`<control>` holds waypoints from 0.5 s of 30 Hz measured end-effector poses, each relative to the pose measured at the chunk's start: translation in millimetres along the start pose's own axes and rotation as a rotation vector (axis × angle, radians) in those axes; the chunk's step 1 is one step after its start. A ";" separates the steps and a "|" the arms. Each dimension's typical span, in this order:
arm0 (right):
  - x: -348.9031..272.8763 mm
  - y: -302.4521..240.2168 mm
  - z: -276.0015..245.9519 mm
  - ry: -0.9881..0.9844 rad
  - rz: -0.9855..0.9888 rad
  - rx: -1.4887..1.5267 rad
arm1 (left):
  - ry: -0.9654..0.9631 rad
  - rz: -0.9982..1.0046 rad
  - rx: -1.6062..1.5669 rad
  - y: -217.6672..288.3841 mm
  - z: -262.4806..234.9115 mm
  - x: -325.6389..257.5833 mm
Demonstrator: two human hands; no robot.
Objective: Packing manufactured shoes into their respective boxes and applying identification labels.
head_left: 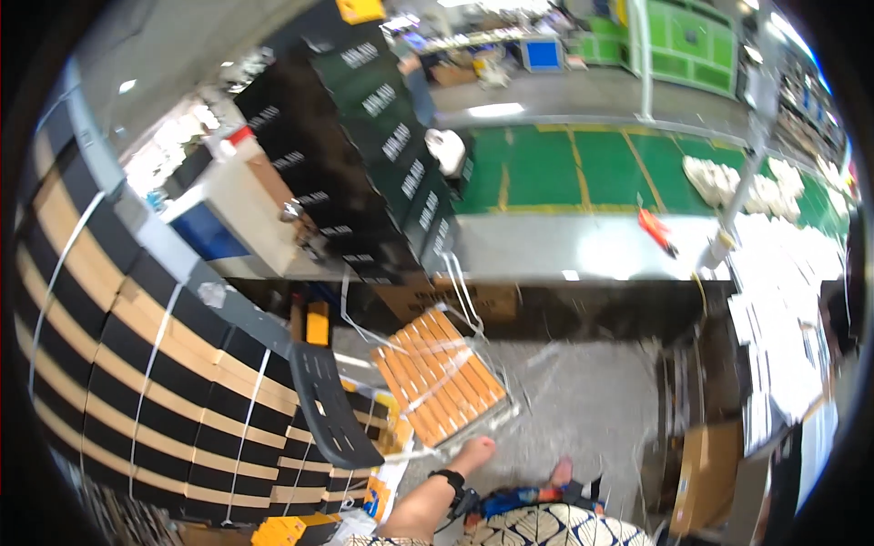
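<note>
My left hand [475, 451], with a black strap [452, 480] at the wrist, reaches forward from the lower edge. It is beside the near edge of a chair's slatted wooden seat [439, 375]. Blur hides how its fingers lie and whether they touch the chair. A black slotted backrest [330, 411] stands left of the seat, and pale metal tubes [466, 296] frame it. I do not see my right hand. A small patch of bare skin [562, 470], seemingly a foot, shows beyond my blue and red clothing.
Black and tan boxes bound with white straps [150, 364] are stacked at left. A tall stack of black boxes [364, 136] rises ahead. Open brown cartons [706, 478] and white sheets [774, 337] are at right. An orange tool [654, 229] lies on the pale bench [546, 238].
</note>
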State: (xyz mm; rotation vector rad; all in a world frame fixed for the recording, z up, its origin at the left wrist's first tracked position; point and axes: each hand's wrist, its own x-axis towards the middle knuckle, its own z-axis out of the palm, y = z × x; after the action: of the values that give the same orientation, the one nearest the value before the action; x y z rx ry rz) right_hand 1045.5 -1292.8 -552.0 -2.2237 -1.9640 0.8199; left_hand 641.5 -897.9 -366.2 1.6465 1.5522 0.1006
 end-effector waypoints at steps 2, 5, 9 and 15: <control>85.3 33.9 -59.1 0.051 -0.052 -0.087 | -0.002 0.080 -0.111 35.9 -11.8 26.5; 154.3 56.4 -114.1 0.067 -0.070 -0.177 | 0.217 0.159 -0.288 144.8 -73.1 40.9; 184.9 74.7 -191.6 0.035 -0.071 -0.269 | 0.865 0.605 0.088 263.6 -218.2 49.9; 293.6 -42.8 -339.3 0.078 0.424 1.170 | 1.508 0.485 0.604 411.4 -404.7 38.2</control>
State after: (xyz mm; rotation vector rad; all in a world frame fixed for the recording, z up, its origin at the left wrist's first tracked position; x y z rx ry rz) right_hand 1164.2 -909.9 -346.0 -1.7908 -0.5779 1.3853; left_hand 737.5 -606.0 123.6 2.6172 2.2493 1.5612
